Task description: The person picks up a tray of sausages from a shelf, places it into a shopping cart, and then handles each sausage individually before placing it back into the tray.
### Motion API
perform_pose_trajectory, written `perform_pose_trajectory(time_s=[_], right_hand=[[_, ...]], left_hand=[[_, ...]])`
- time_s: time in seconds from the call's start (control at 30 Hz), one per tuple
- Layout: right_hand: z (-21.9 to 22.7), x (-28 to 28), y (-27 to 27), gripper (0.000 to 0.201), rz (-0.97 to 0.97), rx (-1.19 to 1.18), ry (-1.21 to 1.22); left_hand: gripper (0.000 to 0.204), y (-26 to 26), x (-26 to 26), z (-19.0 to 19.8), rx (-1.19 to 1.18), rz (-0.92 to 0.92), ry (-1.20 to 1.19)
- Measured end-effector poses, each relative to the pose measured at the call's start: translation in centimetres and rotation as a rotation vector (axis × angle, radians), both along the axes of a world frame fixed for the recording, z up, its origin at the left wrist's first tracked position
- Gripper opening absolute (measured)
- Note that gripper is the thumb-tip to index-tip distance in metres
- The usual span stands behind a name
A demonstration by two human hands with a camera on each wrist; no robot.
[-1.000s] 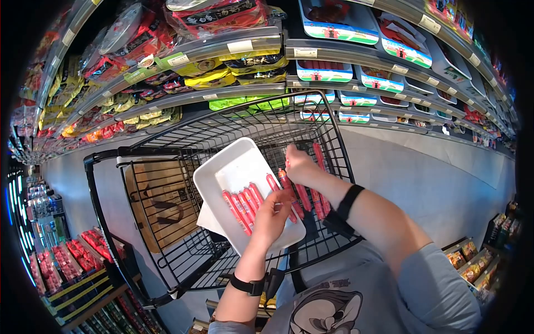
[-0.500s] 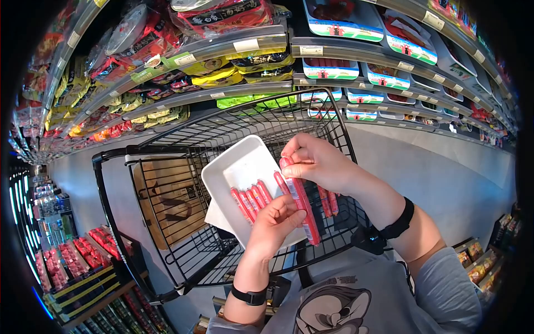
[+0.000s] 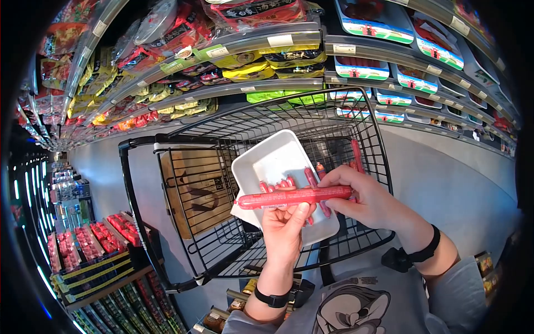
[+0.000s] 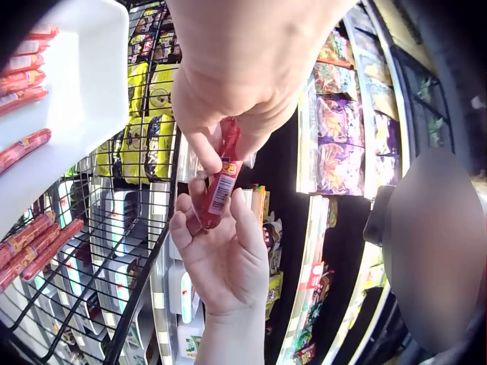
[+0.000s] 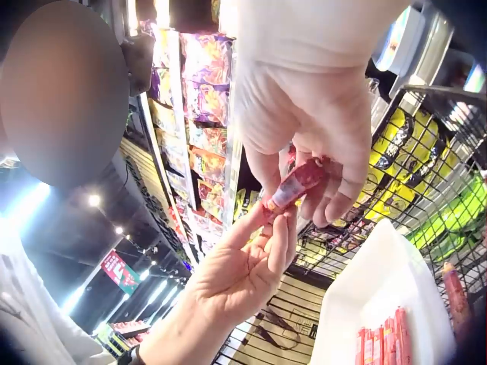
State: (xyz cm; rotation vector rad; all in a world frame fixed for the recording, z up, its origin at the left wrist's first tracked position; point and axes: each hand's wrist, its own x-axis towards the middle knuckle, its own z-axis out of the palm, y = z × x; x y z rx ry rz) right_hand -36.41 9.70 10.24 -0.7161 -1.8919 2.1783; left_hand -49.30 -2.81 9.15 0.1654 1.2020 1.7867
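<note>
Left hand [image 3: 283,231] curled its fingers and thumb on a long, red, film-wrapped sausage [image 3: 267,200] from below; right hand [image 3: 364,200] pinched its right end. Light, level two-point support seemed best for the wrapper. Sausage lay crosswise between both hands, above a white rectangular tray [image 3: 270,158] holding slim red sausages [image 3: 310,176]. Black wire cart [image 3: 139,142] beneath; stocked shelves [image 3: 303,38] beyond.

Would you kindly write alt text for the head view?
A left hand and right hand hold a long, red, wrapped sausage above a rectangular white tray of red sausages, in a black wire shopping cart facing stocked shelves.
</note>
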Motion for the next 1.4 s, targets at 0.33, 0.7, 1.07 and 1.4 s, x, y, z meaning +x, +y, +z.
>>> perform_pose_trajectory(time_s=[0.33,0.7,1.07,1.4], right_hand=[[-0.5,0.3,-0.1,0.027,-0.059,0.015,0.055],[-2.2,-0.3,-0.4,0.03,0.003,0.155,-0.021],[-17.2,-6.6,-7.2,0.027,0.215,-0.21,-0.521],[-17.7,-6.7,-7.7,0.026,0.117,-0.319,-0.661]], left_hand=[[0.033,-0.4,0.2,0.4,-0.013,-0.022,0.171],[0.03,-0.3,-0.6,-0.5,-0.081,-0.003,0.117],[0.026,-1.4,-5.1,-12.2,-0.806,-0.524,0.224],[0.029,-1.9,-5.1,-18.1,-0.894,-0.822,0.388]])
